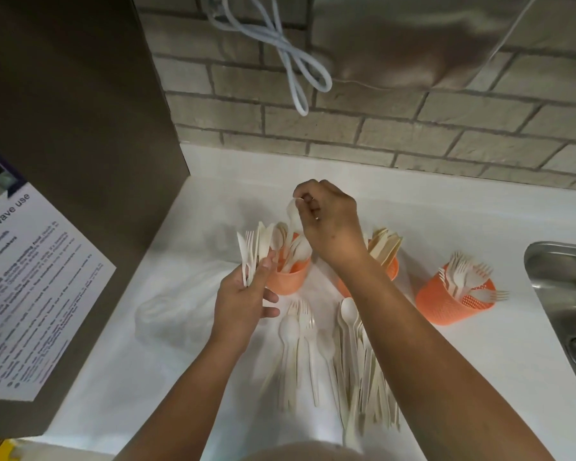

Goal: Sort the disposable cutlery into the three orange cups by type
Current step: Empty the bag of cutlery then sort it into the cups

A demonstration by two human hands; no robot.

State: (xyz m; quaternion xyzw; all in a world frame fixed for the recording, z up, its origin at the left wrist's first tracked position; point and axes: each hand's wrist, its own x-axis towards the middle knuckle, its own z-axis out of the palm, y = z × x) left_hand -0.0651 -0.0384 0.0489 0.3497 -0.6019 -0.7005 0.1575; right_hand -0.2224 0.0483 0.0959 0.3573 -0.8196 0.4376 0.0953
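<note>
pinching a spoon (291,212) over the leftmost orange cup (288,279), the right hand (330,221) probably needed to lower it straight in, clear of the rim; the left hand (243,301) gripped a bundle of forks and knives (251,249) beside it.

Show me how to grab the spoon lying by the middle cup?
Pinch the spoon by its thin handle, coming down from above. It lies flat on the pile, bowl toward the cup, handle pointing back at the person, so the handle's narrow sides are free to squeeze.
</note>
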